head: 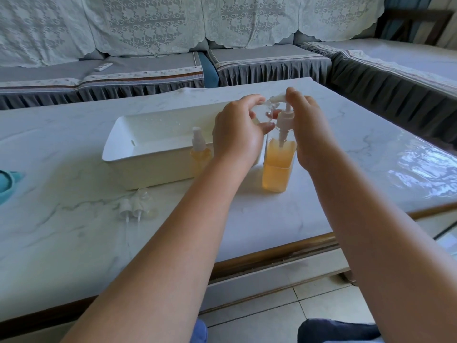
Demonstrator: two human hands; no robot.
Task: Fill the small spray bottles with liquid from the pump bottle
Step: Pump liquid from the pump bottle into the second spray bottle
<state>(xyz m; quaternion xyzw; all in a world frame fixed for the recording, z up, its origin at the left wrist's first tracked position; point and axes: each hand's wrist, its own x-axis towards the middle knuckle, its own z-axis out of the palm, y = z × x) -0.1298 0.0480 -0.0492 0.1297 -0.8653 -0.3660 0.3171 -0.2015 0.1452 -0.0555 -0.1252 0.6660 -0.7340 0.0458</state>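
Both arms reached forward over the marble-patterned desk (74, 149). The left hand (238, 131) was curled around a small clear bottle (265, 113), held up with its mouth at the spout of the pump bottle (278, 157); most of the small bottle was hidden behind the fingers, so its fill level could not be read. The right hand (308, 129) sat on the pump head (280, 97), thumb and fingers bent over the top of it; how firmly it gripped could not be told. The pump bottle stood on the desk directly below and between the hands, holding orange liquid to roughly two thirds of its height. Just left of the left wrist stood a small spray bottle (199, 154) with orange liquid inside and its white sprayer on, touching or nearly touching the front wall of a white rectangular tray (118, 144). The tray lay beyond and left of the left hand, with droplets on its inner wall. Nearer the person, well left of the left forearm, loose spray caps (136, 206) lay on the desk. A teal object (7, 184) showed at the far left edge. A sofa (148, 70) with lace covers ran behind the desk.
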